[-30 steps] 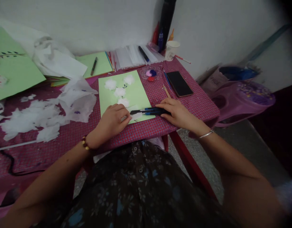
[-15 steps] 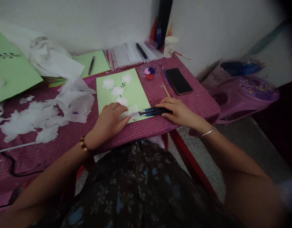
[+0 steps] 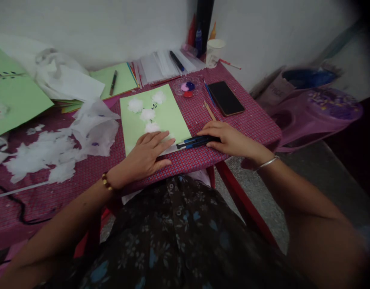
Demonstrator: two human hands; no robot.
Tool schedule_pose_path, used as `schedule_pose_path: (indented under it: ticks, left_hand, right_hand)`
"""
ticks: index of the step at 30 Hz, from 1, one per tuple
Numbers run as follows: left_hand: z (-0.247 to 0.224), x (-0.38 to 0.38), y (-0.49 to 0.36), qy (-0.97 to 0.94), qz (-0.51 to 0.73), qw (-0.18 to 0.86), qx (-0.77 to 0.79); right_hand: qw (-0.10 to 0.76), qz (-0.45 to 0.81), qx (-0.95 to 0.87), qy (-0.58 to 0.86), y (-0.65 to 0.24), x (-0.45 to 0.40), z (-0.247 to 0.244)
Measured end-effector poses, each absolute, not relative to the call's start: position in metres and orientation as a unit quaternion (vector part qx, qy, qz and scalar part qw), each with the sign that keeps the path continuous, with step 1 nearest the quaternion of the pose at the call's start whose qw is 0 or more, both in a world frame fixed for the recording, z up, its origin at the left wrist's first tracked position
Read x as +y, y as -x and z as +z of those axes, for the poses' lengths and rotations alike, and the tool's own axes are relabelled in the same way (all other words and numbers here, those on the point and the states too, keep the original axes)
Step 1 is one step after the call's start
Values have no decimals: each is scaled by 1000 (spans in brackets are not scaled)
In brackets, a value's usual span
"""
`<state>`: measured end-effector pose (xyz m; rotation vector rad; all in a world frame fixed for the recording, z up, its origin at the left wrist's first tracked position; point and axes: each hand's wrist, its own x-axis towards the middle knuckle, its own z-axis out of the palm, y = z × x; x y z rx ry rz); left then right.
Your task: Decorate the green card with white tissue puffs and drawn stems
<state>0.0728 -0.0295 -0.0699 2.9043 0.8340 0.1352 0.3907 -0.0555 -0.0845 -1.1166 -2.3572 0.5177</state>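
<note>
A light green card (image 3: 175,110) bears several white tissue flowers (image 3: 148,114) and small dark painted leaves. My left hand (image 3: 145,155) lies over the card's lower edge with its fingers stretched out and its thumb apart. Beside its fingertips a piece of white paper (image 3: 169,150) shows, partly covered by the hand. My right hand (image 3: 225,138) is closed round a black and blue stapler (image 3: 197,141). The stapler's tip points left, at the white paper and the card's lower right corner.
White tissue pieces (image 3: 43,154) are heaped at the left. Behind the card are a paint palette (image 3: 187,86), a phone (image 3: 226,98), a pencil (image 3: 209,110) and a paper cup (image 3: 215,52). A pink stool (image 3: 320,116) stands right of the table.
My left hand has shifted right and its fingers lie flatter across the card's edge. The right hand keeps hold of the stapler in about the same place.
</note>
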Motion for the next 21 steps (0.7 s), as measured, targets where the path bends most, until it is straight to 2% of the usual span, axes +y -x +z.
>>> schedule_pose_path:
  ticks: [12,21]
  left_hand:
    - [-84,-30,-72,-953,21,64,296]
    - [-84,-33,-72,-947,20,67,313]
  right_hand:
    - [206,205,-860,419,-387,-59,-76]
    - [227,177,-839,463,-373,-110,-78]
